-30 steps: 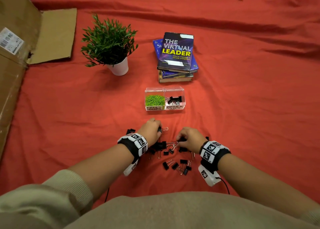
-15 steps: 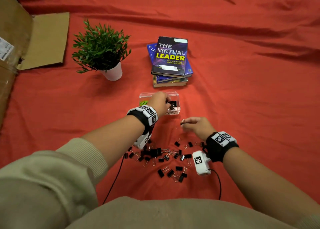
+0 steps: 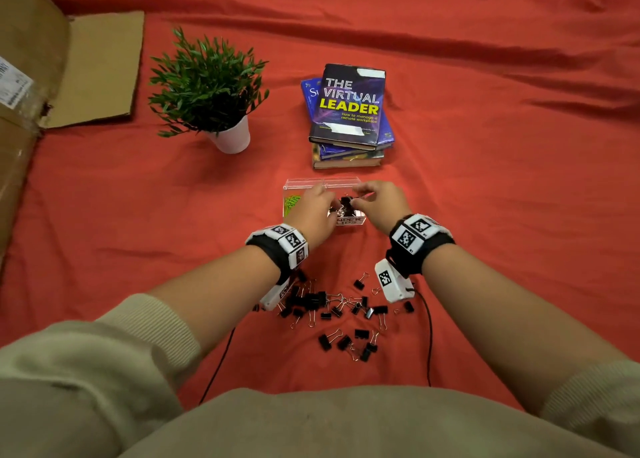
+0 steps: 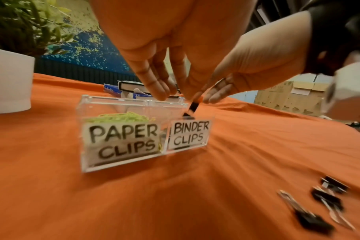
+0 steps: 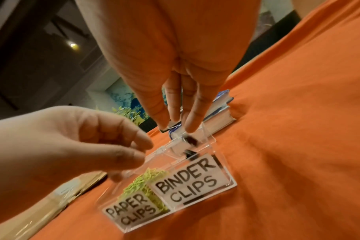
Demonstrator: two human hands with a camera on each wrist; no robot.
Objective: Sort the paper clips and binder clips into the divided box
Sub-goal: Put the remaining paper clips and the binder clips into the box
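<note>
The clear divided box stands on the red cloth, with both hands above it. Green paper clips fill its left half, labelled PAPER CLIPS. My right hand pinches a black binder clip by its wire handle, just over the half labelled BINDER CLIPS. The clip hangs below my right fingertips, with another black clip lying in the compartment beneath. My left hand hovers over the box with its fingers loose and holds nothing. Several binder clips lie scattered nearer me.
Behind the box lies a stack of books. A potted plant stands at the back left. Flattened cardboard and a large carton border the left side. Camera cables trail from both wrists across the cloth.
Both hands left the clip pile. The left reached the box first and no longer holds a clip. The right then carried its clip forward to the binder clip compartment.
</note>
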